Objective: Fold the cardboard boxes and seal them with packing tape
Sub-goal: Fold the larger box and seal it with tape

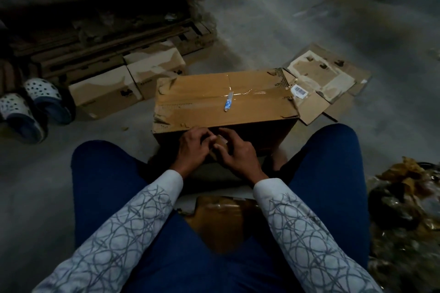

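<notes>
A closed brown cardboard box (pixel 214 102) stands on the floor between my knees, with clear tape along its top seam. A small blue-handled cutter (pixel 227 103) lies on the lid. In front of the box's near face, my left hand (pixel 194 148) and my right hand (pixel 234 151) are both closed around a brown roll of packing tape (pixel 220 144), fingers picking at its edge. The roll is mostly hidden by my fingers.
Flattened cardboard (pixel 326 78) lies right of the box. Folded boxes (pixel 128 83) and stacked cardboard (pixel 100 31) sit at the left back. A pair of clogs (pixel 31 107) is at far left. Crumpled tape and scraps (pixel 404 202) pile at the right. Another cardboard piece (pixel 221 219) rests by my lap.
</notes>
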`<control>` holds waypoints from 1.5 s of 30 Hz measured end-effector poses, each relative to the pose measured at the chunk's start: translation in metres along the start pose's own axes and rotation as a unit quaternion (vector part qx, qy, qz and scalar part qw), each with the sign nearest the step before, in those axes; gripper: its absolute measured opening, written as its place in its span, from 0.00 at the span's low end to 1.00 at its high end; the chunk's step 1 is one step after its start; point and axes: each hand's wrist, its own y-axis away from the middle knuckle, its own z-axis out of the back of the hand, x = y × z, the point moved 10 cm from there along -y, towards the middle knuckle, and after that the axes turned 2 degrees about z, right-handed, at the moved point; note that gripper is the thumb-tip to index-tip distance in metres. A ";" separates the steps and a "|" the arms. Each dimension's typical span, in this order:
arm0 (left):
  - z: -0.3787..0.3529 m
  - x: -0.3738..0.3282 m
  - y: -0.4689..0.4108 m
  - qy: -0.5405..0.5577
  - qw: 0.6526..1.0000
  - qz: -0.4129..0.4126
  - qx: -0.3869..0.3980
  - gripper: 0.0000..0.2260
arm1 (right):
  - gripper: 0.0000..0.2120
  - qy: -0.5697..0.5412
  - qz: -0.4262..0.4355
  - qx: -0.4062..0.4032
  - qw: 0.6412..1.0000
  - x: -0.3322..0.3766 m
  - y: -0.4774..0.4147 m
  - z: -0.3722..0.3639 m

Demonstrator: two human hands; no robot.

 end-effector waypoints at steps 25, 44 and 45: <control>0.049 0.048 -0.055 0.071 0.977 0.077 0.186 0.06 | 0.32 -0.171 -0.167 0.078 0.968 0.038 -0.004 -0.061; 0.098 0.171 -0.222 0.080 0.975 0.049 0.199 0.06 | 0.32 -0.201 -0.276 0.071 0.937 0.070 -0.146 -0.139; 0.101 0.179 -0.227 0.067 0.978 0.050 0.189 0.07 | 0.33 -0.208 -0.285 0.077 0.933 0.070 -0.149 -0.148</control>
